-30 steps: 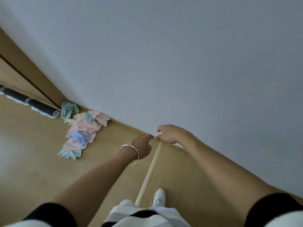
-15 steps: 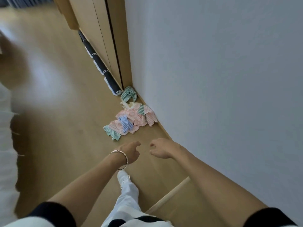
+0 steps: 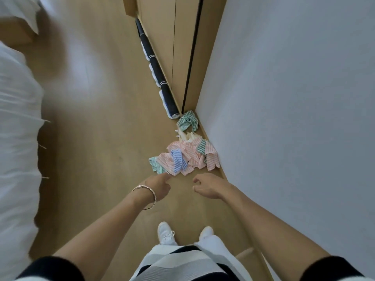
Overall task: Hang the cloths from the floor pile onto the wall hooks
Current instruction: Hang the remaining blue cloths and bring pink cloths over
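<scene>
A pile of striped cloths point(image 3: 188, 157) lies on the wooden floor against the white wall: pink ones, a blue one point(image 3: 178, 161), green ones at the near left point(image 3: 155, 164) and far end point(image 3: 187, 121). My left hand point(image 3: 158, 186), with a bracelet on the wrist, reaches out just short of the pile, its index finger extended toward the nearest cloth. My right hand point(image 3: 207, 186) hovers beside it, fingers loosely curled, holding nothing. No wall hooks are in view.
A rolled dark mat point(image 3: 158, 76) lies along the wooden closet doors point(image 3: 178, 47) beyond the pile. White bedding point(image 3: 16, 138) fills the left side. The white wall point(image 3: 294, 98) runs along the right. My white shoes point(image 3: 166, 233) stand on the floor below.
The view has swung from the wall toward the floor pile, which now lies straight ahead and nearer. Both hands have come away from the wall and stretch toward the cloths.
</scene>
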Demonstrator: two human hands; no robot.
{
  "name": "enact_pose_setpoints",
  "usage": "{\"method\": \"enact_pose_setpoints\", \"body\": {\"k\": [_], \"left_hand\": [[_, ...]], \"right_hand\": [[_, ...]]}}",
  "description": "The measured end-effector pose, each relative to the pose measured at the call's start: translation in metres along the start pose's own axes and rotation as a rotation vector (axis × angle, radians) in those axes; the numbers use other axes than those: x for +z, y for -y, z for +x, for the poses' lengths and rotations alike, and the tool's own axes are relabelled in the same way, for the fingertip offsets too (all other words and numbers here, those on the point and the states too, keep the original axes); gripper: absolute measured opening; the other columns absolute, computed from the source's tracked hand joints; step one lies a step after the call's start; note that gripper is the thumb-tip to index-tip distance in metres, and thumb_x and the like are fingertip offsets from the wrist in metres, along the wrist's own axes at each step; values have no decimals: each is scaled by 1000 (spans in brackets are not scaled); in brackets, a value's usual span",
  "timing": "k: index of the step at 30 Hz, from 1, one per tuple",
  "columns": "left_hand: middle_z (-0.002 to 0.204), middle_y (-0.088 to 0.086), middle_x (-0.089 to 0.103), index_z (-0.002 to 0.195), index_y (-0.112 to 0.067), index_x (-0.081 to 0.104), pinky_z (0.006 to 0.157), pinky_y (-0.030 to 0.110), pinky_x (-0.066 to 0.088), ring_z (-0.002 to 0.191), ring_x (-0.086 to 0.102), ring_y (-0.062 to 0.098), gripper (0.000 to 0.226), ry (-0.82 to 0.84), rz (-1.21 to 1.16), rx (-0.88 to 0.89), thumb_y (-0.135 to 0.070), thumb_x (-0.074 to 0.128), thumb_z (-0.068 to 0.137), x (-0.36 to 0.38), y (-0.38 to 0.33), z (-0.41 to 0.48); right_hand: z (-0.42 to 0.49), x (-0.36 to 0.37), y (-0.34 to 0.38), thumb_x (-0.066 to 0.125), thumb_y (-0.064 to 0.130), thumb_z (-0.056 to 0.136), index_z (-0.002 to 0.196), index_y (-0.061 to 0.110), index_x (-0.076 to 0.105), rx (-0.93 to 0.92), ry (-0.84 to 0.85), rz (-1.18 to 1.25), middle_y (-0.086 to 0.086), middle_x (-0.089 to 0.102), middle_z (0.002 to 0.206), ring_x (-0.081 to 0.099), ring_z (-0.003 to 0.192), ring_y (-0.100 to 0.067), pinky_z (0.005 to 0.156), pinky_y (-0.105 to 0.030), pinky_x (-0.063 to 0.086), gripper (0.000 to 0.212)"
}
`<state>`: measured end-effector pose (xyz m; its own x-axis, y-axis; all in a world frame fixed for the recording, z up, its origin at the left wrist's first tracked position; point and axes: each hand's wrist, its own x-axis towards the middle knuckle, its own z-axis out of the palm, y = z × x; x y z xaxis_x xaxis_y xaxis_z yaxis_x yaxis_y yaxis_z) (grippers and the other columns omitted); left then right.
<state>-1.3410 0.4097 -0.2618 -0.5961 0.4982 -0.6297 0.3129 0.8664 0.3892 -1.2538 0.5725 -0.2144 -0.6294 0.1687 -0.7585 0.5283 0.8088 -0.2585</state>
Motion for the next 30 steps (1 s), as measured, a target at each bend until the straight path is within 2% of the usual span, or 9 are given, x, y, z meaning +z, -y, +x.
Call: {"method": "enact_pose_setpoints", "body": {"k": [4,9,15,19,22,24,26,28,30], "left_hand": [[129,7,57,133,-26,48,98,27,41,118,53,25,43,57,-53,-81,-22,44,90,-12,21,15],[129,7,57,132,-24,50,97,26,41,118,53,25,42,74,-82,-144,-20,43,91,-30,32,43],[126,7,59,130,-21,52,94,26,41,116,54,26,39,66,-104,-139,-19,42,93,-69,15,99],[124,8,61,132,-22,49,91,25,41,114,56,26,40,119,-77,-191,-18,42,93,-91,8,126],[123,9,61,133,-21,48,89,24,41,112,56,26,40,91,-102,-214,-18,41,94,-117,9,169],[124,9,60,134,-21,47,90,24,40,113,56,27,41,126,-106,-215,-17,41,94,-125,6,188],[128,8,58,135,-22,46,93,25,40,116,54,27,41,158,-111,-244,-18,41,94,-127,8,209],[129,8,57,135,-24,46,94,26,40,117,54,27,42,176,-119,-248,-19,40,94,-126,13,239],[129,7,57,135,-27,45,93,26,40,116,54,27,42,184,-97,-220,-20,40,94,-123,16,269]], "right_hand": [[33,-15,17,43,27,93,136,13,50,-12,56,-14,-7,49,141,49,124,-24,103,-36,40,45],[69,-35,26,43,21,92,123,4,58,-56,88,-35,-14,58,128,55,114,-28,96,-38,45,39],[134,-87,17,41,23,96,126,5,54,-87,134,-72,-15,56,131,53,115,-29,97,-40,44,38],[179,-118,14,40,22,95,109,5,58,-97,199,-47,-14,61,114,55,98,-26,82,-34,41,28],[223,-151,17,40,22,96,113,7,59,-98,147,35,-13,60,118,55,106,-28,87,-35,42,29],[245,-155,16,41,20,95,94,13,62,-91,174,64,-8,60,96,54,97,-27,75,-33,42,22],[266,-151,18,40,19,93,72,19,52,-72,214,56,-2,50,76,49,86,-24,60,-29,33,24],[289,-146,19,41,20,94,88,15,61,-35,255,80,-7,60,93,54,94,-27,70,-32,40,22],[317,-139,20,41,22,94,103,10,61,-7,243,123,-12,62,114,55,102,-28,81,-34,42,24]]}}
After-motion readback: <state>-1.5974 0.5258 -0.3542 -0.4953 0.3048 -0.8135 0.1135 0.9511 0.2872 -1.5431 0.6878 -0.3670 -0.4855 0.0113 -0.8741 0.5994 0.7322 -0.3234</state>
